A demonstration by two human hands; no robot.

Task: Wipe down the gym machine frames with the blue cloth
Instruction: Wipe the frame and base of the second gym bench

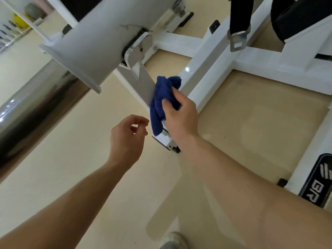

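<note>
Down by the floor [71, 159] at the near end of the white frame beam [203, 78], gripping the bunched blue cloth [164, 97] in the right hand [181, 114], pressing it down to wipe, left hand [125, 139] empty, loosely curled, hovering just beside, probably for balance.

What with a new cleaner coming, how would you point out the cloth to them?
Start at the white machine frame crossing the beige floor. At its near end, the right hand grips a bunched cloth. It is the only dark blue thing among white metal.
</note>
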